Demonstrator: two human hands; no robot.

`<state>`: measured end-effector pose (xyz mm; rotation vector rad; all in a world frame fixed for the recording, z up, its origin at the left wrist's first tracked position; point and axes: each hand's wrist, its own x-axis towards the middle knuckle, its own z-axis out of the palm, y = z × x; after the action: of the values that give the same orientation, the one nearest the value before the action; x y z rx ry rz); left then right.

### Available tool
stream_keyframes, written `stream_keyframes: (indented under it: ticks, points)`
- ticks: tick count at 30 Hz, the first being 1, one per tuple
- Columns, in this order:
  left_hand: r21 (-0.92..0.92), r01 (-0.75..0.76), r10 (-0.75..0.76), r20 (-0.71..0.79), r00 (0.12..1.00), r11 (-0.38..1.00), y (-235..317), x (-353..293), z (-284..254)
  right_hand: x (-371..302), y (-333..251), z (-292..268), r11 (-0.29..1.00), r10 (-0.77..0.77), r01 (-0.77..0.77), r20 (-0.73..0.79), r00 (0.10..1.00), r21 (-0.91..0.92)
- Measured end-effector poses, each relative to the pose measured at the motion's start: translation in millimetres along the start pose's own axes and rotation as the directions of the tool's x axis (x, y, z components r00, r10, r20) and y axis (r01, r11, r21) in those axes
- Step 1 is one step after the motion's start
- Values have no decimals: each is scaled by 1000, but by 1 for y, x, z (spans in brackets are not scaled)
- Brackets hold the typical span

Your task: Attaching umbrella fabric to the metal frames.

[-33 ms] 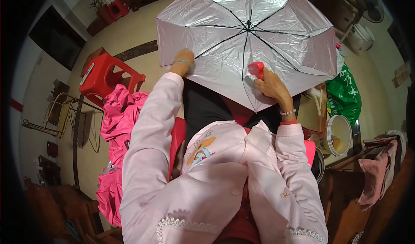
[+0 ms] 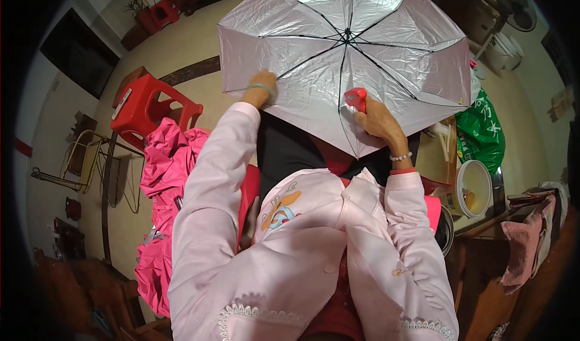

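Note:
A spread umbrella [image 2: 386, 57] lies before me, its silvery inner side up, with black ribs running out from a central hub [image 2: 347, 37]. At its left side, my left hand [image 2: 262, 87] is closed at the end of a rib, fingers bent on the cloth; what lies inside them is partly hidden. My right hand [image 2: 380, 121] is wrapped round a red rounded object [image 2: 356, 98], shaped like a handle with a pale spot on its end. It is held over the umbrella's near panel. No shaft joining it to the hub can be made out.
Pink cloth [image 2: 166, 178] is heaped at my left, beside a red plastic stool [image 2: 151, 108]. To the right are a green bag [image 2: 483, 129], a white bucket [image 2: 472, 190] and a wooden seat with folded cloth [image 2: 525, 238]. A fan [image 2: 513, 5] stands at the far right.
My left hand has shifted slightly to the right, its fingers a little less bunched. The red object in my right hand has moved slightly left.

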<state>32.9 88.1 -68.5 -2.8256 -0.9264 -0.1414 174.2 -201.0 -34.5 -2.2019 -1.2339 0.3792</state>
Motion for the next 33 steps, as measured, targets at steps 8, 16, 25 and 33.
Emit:
stream_keyframes:
  ticks: [8, 16, 25, 33]
  points:
    - [-430, -42, 179, 283, 942, 902, 139, -24, -8, 3, 6, 10, 999, 29, -30, 18, 999, 29]
    - [-218, -2, 49, 209, 977, 976, 105, -16, 14, 12, 39, 1, 964, 160, -117, -173, 972, 237]
    - [-321, 156, -94, 201, 975, 934, 97, -25, 29, 18, 71, 27, 815, 324, -279, 1, 946, 508]
    - [-502, 256, -134, 267, 954, 826, 125, -33, 47, 4, 58, 28, 523, 358, -312, 127, 925, 793]
